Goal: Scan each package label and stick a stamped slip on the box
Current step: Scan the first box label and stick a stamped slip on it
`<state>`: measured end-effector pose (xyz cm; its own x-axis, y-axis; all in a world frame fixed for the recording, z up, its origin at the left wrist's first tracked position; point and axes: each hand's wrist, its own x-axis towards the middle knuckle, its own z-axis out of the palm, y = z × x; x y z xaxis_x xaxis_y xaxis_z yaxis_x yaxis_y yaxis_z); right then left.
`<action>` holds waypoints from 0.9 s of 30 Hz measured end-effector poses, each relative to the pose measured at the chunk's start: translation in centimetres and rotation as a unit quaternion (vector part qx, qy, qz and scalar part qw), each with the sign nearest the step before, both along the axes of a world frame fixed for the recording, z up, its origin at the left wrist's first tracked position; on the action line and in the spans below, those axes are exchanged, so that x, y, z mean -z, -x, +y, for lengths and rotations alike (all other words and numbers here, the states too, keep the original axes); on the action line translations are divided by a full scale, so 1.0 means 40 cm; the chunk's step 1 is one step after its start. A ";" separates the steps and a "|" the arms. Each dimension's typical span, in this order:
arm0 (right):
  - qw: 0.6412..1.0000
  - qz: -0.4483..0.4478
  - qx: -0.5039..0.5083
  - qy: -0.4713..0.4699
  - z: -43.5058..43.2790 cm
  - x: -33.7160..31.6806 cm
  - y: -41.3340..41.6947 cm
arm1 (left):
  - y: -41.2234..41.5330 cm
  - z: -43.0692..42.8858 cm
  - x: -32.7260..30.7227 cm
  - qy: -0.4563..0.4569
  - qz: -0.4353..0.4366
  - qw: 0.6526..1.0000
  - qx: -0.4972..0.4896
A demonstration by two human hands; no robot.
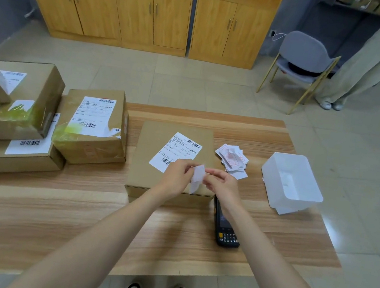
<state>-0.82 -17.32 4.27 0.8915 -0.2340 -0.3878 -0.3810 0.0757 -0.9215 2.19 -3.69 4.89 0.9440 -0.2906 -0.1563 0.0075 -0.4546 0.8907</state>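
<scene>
A flat cardboard box (pixel 147 162) lies in the middle of the wooden table (pixel 52 210), with a white shipping label (pixel 178 148) on its top. Above the box's near right corner, my left hand (pixel 178 175) and my right hand (pixel 221 182) both pinch a small white slip (pixel 197 178) between their fingertips. A loose pile of red-stamped slips (pixel 231 160) rests on the table just right of the box. The black handheld scanner (pixel 224 229) lies on the table beside the box's near right corner, partly under my right forearm.
Several labelled cardboard boxes (pixel 94 125) are stacked at the table's left side. A white plastic bin (pixel 292 182) stands at the right edge. Beyond the table are wooden cabinets (pixel 149 11), a grey chair (pixel 303 59) and a standing person (pixel 366 63).
</scene>
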 end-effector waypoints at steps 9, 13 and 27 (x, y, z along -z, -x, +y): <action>0.993 0.028 0.077 0.090 -0.118 -0.003 0.002 | -0.105 0.117 -0.028 -0.016 0.020 0.995 -0.101; 0.981 0.058 0.136 0.126 -0.169 0.005 0.013 | -0.135 0.153 -0.035 -0.046 -0.023 0.988 -0.144; 0.967 0.218 -0.128 -0.005 -0.041 -0.048 -0.017 | 0.020 -0.029 -0.001 -0.472 -0.312 0.822 0.057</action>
